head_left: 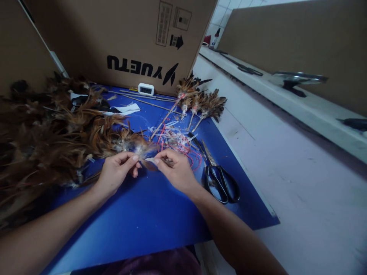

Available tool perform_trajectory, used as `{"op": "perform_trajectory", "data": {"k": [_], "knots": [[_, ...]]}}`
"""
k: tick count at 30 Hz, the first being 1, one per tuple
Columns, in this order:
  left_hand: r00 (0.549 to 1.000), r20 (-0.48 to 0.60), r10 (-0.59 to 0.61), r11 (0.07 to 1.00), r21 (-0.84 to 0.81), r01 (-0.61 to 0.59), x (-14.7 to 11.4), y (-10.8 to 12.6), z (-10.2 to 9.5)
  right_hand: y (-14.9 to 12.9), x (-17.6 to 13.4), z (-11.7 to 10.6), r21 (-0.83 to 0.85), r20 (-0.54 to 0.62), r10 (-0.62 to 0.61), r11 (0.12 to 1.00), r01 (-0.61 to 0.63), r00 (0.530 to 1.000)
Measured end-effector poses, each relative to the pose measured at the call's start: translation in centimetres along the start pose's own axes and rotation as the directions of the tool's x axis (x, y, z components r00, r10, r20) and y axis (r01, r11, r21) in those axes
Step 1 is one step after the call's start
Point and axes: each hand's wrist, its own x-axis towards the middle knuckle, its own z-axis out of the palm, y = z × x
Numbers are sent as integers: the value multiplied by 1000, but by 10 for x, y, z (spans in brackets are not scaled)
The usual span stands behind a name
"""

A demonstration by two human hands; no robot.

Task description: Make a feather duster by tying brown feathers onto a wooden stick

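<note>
My left hand (119, 168) is closed in a pinch on a brown feather bunch (140, 149), whose pale fluffy base shows above the fingertips. Just to its right, my right hand (179, 170) pinches a thin whitish strand or quill end (151, 159); I cannot make out which. The hands are a short gap apart over the blue table mat (137, 217). Beyond the right fingers lies a tangle of white and pink plastic strips (174, 138). Black-handled scissors (219, 179) rest to the right of my right hand.
A large heap of brown feathers (51, 133) covers the left side. Small feather dusters (205, 103) and thin sticks (149, 99) lie at the back. A small white digital display (146, 89) stands before a cardboard box (86, 34). A wall with a ledge (243, 67) borders the right.
</note>
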Motion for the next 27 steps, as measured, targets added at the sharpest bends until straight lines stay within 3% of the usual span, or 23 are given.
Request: {"op": "perform_trajectory", "data": {"k": [5, 12, 20, 27], "knots": [[999, 30, 43, 986, 157, -48, -2, 1, 1, -6, -5, 6, -208, -30, -98, 974, 90, 995], [994, 59, 87, 946, 307, -101, -5, 3, 1, -4, -7, 10, -304, -73, -174, 942, 144, 982], [992, 53, 112, 931, 343, -123, -6, 4, 1, -2, -9, 12, -413, -69, -278, 882, 226, 958], [990, 47, 131, 928, 345, -139, -7, 5, 4, -2, -9, 13, -483, -26, -298, 839, 249, 954]]}}
